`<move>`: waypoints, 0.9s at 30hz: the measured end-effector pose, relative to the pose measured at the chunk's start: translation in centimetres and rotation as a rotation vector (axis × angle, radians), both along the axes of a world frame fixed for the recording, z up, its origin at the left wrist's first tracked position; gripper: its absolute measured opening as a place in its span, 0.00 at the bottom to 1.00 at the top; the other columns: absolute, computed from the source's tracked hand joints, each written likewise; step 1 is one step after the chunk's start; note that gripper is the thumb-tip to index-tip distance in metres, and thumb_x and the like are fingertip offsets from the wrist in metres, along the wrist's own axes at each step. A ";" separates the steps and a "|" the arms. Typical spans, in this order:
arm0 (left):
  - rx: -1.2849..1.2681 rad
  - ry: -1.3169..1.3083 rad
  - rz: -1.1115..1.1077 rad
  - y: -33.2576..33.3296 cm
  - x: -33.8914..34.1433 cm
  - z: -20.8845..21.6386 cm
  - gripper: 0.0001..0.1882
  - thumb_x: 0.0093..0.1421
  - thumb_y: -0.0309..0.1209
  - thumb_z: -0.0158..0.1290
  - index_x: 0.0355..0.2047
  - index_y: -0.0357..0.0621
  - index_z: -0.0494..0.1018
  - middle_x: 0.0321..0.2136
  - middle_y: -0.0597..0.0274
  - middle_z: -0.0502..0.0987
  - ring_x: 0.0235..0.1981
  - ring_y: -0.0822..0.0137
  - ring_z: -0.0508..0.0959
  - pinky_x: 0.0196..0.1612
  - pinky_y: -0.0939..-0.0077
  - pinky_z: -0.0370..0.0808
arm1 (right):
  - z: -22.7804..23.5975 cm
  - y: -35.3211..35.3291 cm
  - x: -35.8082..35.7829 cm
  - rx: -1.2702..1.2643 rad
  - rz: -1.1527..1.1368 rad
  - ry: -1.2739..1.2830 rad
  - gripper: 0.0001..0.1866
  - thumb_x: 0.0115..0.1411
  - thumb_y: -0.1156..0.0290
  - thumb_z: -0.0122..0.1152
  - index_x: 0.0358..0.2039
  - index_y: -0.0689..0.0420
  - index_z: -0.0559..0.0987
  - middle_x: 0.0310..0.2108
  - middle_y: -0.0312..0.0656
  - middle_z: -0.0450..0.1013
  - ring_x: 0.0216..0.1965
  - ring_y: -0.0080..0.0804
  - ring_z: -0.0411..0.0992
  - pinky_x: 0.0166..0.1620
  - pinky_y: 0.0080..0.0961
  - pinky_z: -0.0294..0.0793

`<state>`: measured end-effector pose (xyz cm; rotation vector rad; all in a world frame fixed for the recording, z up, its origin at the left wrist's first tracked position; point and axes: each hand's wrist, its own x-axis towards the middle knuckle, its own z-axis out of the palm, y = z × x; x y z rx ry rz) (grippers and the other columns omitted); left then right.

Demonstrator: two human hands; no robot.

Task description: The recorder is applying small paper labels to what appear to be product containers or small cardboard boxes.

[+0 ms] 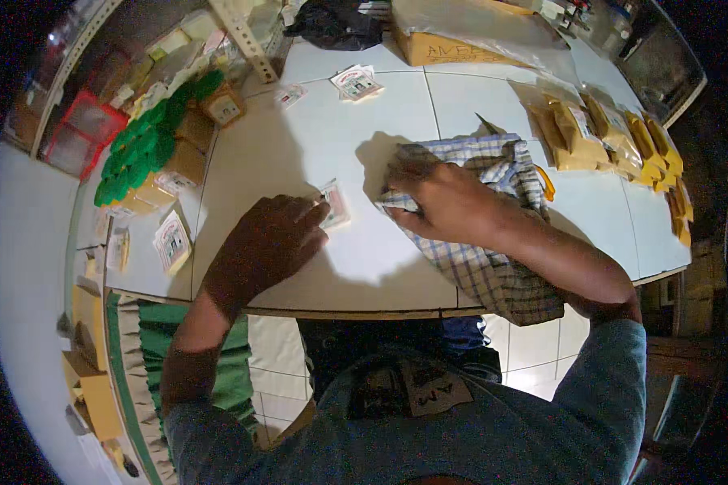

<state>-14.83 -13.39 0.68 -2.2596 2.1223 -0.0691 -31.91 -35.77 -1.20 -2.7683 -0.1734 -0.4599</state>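
My right hand (449, 202) presses down on a blue and white checked cloth (493, 234), gripping its left edge; the cloth lies on the white tiled table (299, 145) and hangs over the front edge. My left hand (271, 242) rests flat on the table with its fingertips on a small printed packet (334, 204). A yellow strip (546, 182) peeks out from under the cloth's right side.
Several yellow-brown packets (615, 137) lie in a row at the right. More small printed packets (356, 82) sit at the back and the left (172, 241). Green round lids (141, 149) and small boxes stand far left. A cardboard box (461, 36) is at the back.
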 end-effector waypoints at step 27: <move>-0.869 0.220 0.173 -14.5 7.7 5.4 0.10 0.59 0.36 0.59 0.36 0.42 0.79 0.31 0.55 0.82 0.31 0.65 0.82 0.38 0.71 0.78 | -1.4 -1.1 -0.5 -0.087 0.020 -0.057 0.19 0.55 0.65 0.60 0.43 0.63 0.74 0.39 0.57 0.73 0.42 0.54 0.74 0.47 0.44 0.75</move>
